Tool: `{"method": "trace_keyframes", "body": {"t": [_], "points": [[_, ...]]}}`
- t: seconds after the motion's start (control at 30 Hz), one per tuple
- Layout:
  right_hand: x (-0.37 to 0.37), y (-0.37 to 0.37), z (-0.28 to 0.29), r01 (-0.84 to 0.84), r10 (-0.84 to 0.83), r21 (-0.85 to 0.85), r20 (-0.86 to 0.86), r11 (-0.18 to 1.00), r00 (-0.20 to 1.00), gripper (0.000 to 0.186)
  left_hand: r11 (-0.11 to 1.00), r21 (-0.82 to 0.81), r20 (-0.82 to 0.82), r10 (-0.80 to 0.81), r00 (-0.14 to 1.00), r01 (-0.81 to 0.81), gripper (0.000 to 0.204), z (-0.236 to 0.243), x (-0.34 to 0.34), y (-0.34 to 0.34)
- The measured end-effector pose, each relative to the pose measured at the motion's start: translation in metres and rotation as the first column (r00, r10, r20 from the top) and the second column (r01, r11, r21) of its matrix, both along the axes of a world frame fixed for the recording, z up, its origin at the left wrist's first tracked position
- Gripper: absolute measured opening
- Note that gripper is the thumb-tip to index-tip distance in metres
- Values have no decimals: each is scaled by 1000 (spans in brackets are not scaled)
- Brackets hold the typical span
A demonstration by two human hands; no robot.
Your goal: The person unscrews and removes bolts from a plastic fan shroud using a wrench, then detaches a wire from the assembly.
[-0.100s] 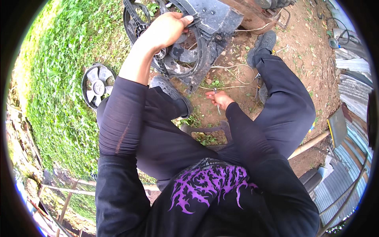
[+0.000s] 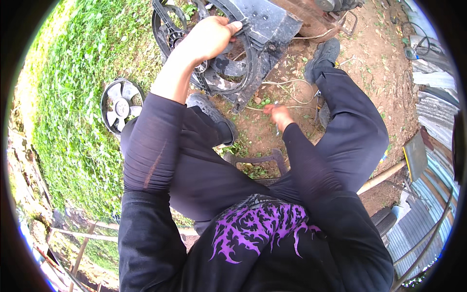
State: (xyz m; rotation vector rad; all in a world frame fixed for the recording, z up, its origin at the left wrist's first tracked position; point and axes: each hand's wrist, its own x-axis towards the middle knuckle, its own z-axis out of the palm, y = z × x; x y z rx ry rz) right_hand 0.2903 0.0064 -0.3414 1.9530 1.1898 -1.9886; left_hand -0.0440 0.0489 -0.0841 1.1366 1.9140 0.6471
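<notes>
Black shroud edge (image 2: 249, 61) tight in left hand (image 2: 211, 39), tool (image 2: 277, 129) in right hand (image 2: 280, 116) above open soil (image 2: 258, 131)

A wide fisheye on the person's head looks steeply down from above and behind the left grip (image 2: 216, 40) and the right grip (image 2: 280, 117). The shirt (image 2: 272, 272), nearest the lens, fills the lower middle, behind both grips; these lie farther out, toward the upper edge. Grass (image 2: 73, 97) spreads left of the left grip; corrugated sheets (image 2: 411, 231) bend along the rim, well right of the right grip.
</notes>
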Motion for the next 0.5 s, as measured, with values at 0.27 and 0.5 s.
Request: {"method": "trace_keyframes", "body": {"t": [0.27, 0.5], "points": [[-49, 119, 172, -158, 274, 615, -100, 772, 956, 41, 988, 68, -147, 149, 978, -140, 46, -7, 6, 1], [-55, 110, 209, -389, 434, 690, 120, 610, 893, 42, 860, 387, 250, 251, 935, -334, 38, 27, -16, -8]]}}
